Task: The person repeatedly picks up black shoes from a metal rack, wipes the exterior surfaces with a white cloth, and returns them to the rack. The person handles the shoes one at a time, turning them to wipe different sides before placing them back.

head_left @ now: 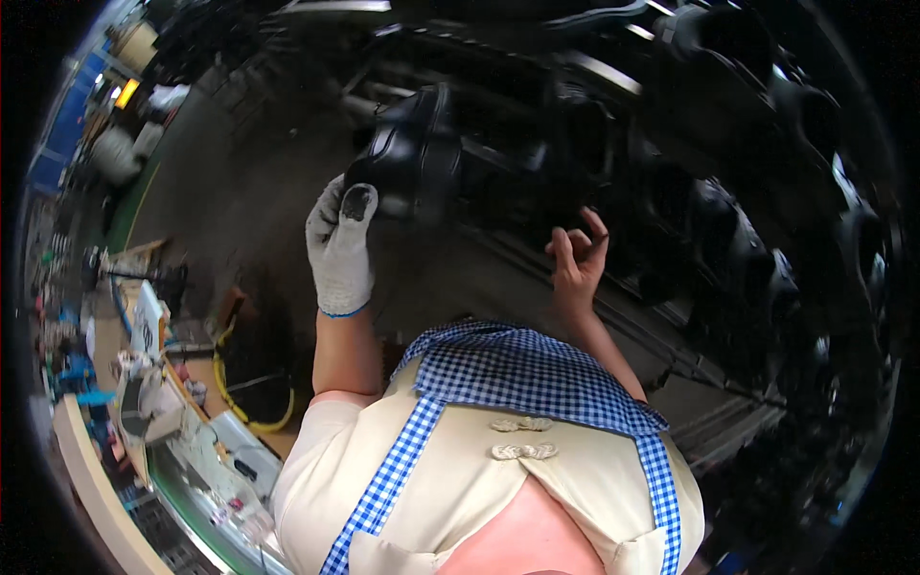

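Observation:
My left hand (pixel 342 244) wears a white knitted glove with a dark, worn thumb tip. Its fingers are closed on the lower left edge of a glossy black moulded piece (pixel 414 158) with curved sides and a raised ridge. I cannot make out its exact kind in the dim light. To the right, my bare right hand (pixel 580 254) is raised, apart from the piece. Its fingers are partly bent and spread, with nothing visible in them.
Several shiny black shapes (pixel 714 220) stand in the dark along the right, by a rack with metal bars (pixel 599 72). At lower left is a cluttered workbench (pixel 206 460), with a coiled yellow hose (pixel 225 383) beside it. Dark floor (pixel 225 196) lies beyond.

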The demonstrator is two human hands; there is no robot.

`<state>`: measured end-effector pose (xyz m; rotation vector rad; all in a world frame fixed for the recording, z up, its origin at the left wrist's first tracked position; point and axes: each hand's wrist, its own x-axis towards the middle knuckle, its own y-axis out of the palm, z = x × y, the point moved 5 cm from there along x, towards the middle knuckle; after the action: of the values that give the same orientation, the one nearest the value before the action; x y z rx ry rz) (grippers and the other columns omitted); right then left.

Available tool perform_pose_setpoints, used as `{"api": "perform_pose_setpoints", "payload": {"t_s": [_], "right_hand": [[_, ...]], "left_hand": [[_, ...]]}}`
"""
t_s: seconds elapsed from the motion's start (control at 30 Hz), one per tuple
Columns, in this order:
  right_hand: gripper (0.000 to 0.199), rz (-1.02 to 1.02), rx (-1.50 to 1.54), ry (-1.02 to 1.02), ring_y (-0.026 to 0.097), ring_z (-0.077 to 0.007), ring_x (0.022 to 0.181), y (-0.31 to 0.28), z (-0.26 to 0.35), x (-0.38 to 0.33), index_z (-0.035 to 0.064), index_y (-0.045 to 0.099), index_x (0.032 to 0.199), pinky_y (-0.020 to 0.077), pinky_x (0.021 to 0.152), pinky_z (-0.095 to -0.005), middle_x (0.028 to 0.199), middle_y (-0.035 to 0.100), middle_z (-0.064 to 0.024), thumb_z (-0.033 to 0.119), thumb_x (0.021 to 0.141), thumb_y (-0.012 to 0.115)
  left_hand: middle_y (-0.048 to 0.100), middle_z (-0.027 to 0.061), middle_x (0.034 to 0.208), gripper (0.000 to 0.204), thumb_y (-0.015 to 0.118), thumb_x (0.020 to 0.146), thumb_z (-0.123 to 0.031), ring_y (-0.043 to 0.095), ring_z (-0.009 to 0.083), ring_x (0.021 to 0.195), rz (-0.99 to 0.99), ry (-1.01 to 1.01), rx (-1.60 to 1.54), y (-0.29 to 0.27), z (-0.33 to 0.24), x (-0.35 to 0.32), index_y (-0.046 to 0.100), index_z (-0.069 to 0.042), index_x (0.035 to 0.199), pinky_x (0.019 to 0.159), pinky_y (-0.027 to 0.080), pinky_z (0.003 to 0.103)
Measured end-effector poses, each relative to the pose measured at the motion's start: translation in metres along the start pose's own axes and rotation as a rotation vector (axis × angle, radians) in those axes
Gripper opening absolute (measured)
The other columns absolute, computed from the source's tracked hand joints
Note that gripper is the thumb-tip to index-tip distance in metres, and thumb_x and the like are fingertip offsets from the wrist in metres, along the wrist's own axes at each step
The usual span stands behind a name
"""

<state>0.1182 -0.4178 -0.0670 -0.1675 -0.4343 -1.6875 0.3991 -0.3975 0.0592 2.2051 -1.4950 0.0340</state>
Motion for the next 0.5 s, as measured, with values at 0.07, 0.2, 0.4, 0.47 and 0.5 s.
{"api": "perform_pose_setpoints", "payload": {"t_s": [0.07,0.2,0.4,0.47,0.5], "right_hand": [[0.035,0.215,-0.081,-0.039,0.055,-0.0072,0.068,0.019,0.003,-0.010,0.0068,0.045,0.125,0.0432,0.057,-0.0227,0.074,0.059,-0.0022,0.006,0.091,0.056],[0.036,0.592,0.041,0.026,0.056,-0.0071,0.069,0.064,0.030,-0.009,0.0038,0.048,0.126,0.0457,0.064,-0.0200,0.077,0.062,-0.0037,0.005,0.091,0.055],[0.046,0.799,0.127,0.560,0.062,-0.0143,0.073,0.088,0.040,-0.007,0.0079,0.036,0.137,0.0494,0.069,-0.0273,0.090,0.064,-0.0077,0.020,0.094,0.050],[0.048,0.847,0.100,0.779,0.061,-0.0156,0.077,0.086,0.032,-0.011,0.0098,0.035,0.139,0.0486,0.071,-0.0289,0.096,0.063,-0.0082,0.024,0.095,0.049],[0.049,0.852,0.108,0.874,0.061,-0.0161,0.081,0.086,0.031,-0.013,0.0107,0.035,0.139,0.0477,0.073,-0.0295,0.100,0.062,-0.0084,0.025,0.095,0.049]], "left_hand": [[0.063,0.0015,0.096,0.023,0.062,0.085,-0.007,0.055,0.0074,0.088,-0.057,-0.031,-0.024,-0.015,0.000,-0.007,0.062,0.002,0.106,0.083,0.041,0.022],[0.063,0.0030,0.100,0.025,0.061,0.087,-0.008,0.055,0.0084,0.089,-0.011,-0.026,-0.065,-0.011,-0.016,-0.024,0.060,0.002,0.109,0.083,0.042,0.022],[0.064,0.0072,0.091,0.012,0.063,0.084,-0.002,0.059,0.0122,0.080,0.071,-0.073,0.113,-0.002,-0.013,-0.051,0.062,0.003,0.096,0.073,0.048,0.026],[0.064,0.0096,0.083,0.003,0.063,0.083,0.001,0.060,0.0154,0.073,0.328,0.117,0.498,-0.003,-0.008,-0.061,0.063,0.001,0.086,0.067,0.049,0.028],[0.058,0.0113,0.070,0.008,0.068,0.076,-0.001,0.058,0.0241,0.064,0.516,0.131,0.624,-0.001,-0.004,-0.064,0.060,-0.001,0.077,0.062,0.048,0.031]]}}
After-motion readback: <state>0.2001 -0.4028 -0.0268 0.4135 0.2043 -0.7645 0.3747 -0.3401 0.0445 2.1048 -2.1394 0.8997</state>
